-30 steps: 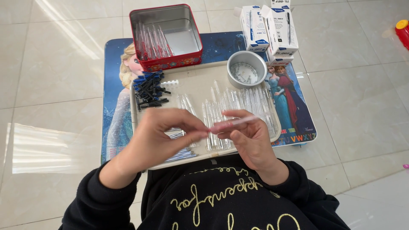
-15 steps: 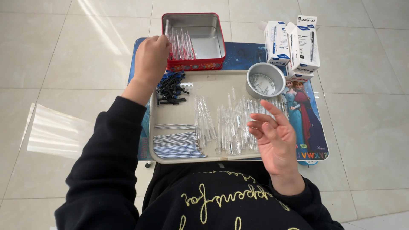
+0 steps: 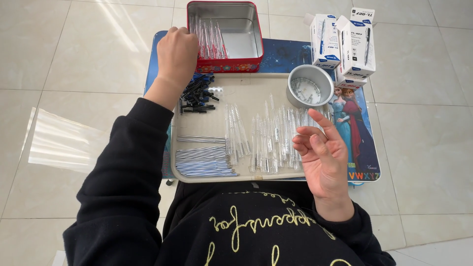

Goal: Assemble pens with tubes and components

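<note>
My left hand (image 3: 176, 55) is stretched forward to the left rim of a red metal tin (image 3: 225, 65) that holds several clear pen barrels. Its fingers are curled under, with its back towards me, so anything in it is hidden. My right hand (image 3: 321, 153) hovers palm up over the right end of a beige tray (image 3: 246, 83), fingers apart and empty. On the tray lie several clear pen barrels (image 3: 268, 138), a pile of small black parts (image 3: 198, 94) just below my left wrist, and a bundle of thin refills (image 3: 204, 161).
A round metal bowl (image 3: 308, 88) sits on the tray's far right corner. Three white pen boxes (image 3: 345, 42) stand behind it. The tray rests on a small blue picture table (image 3: 362, 148) over a tiled floor. A clear plastic sheet (image 3: 59, 143) lies on the floor at left.
A second ago both hands held a clear pen together above the tray. My left hand then went forward to the red tin, and my right hand opened and now holds nothing.
</note>
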